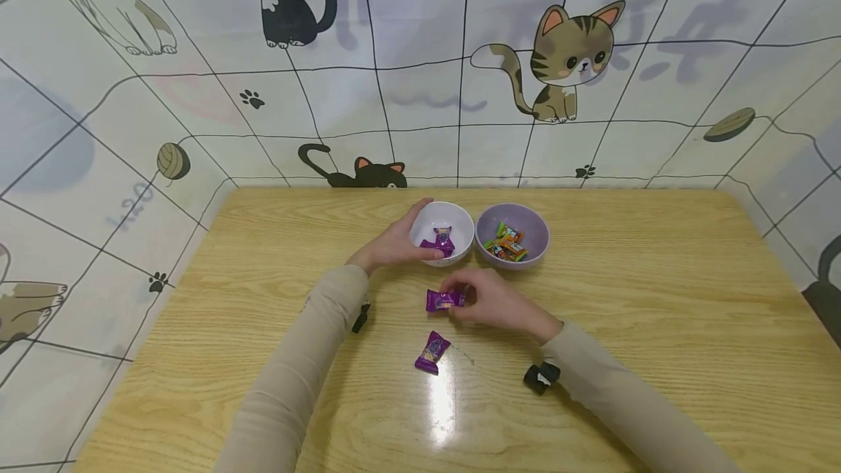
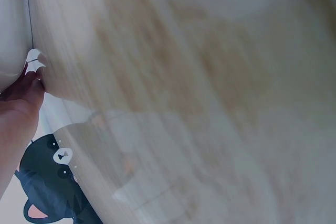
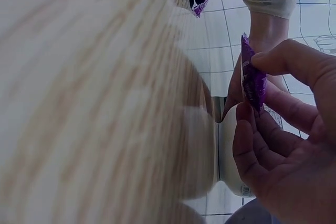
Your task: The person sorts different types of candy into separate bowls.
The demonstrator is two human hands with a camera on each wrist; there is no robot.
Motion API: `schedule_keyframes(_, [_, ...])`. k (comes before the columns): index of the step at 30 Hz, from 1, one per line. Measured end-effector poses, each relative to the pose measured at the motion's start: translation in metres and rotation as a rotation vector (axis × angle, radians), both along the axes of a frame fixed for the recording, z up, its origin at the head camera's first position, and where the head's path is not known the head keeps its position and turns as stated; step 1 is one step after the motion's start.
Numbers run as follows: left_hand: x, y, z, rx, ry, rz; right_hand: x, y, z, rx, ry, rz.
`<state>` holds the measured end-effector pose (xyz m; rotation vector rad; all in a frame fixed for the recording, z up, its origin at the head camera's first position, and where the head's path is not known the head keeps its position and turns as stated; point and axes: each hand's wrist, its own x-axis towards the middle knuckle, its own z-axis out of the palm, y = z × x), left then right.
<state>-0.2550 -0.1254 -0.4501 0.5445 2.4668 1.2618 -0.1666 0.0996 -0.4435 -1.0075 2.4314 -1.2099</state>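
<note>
My left hand [image 1: 393, 241] grips the white bowl [image 1: 425, 219], its thumb over the near rim and its fingers along the far left side. Purple-wrapped candies [image 1: 443, 236] lie inside that bowl. In front of it, my right hand [image 1: 489, 301] pinches a purple-wrapped candy [image 1: 442, 301] between thumb and fingers. The right wrist view shows this candy [image 3: 253, 80] held by its edges, above the wood. Nearer on the table lies another purple-wrapped candy [image 1: 432, 353]. At the left wrist view's edge, the hand [image 2: 23, 103] is against the bowl [image 2: 13, 30].
A lilac bowl [image 1: 534, 223] stands right beside the white one and holds several orange-and-green wrapped candies [image 1: 509, 245]. Both bowls are near the back of the wooden table [image 1: 657, 276]. Behind it hangs a white cloth [image 1: 420, 101] printed with cats and a grid.
</note>
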Motion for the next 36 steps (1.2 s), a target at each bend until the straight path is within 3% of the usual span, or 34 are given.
schedule_keyframes(12, [-0.001,0.0,0.0,0.002,0.006,-0.004,0.001,0.004,0.0,-0.024,-0.045,-0.051])
schedule_keyframes(31, [-0.001,0.0,0.0,0.015,-0.007,-0.001,0.005,0.019,0.008,-0.095,0.029,-0.076])
schedule_keyframes(36, [0.0,0.0,0.0,0.012,-0.013,0.001,0.006,0.025,0.008,-0.114,0.026,-0.117])
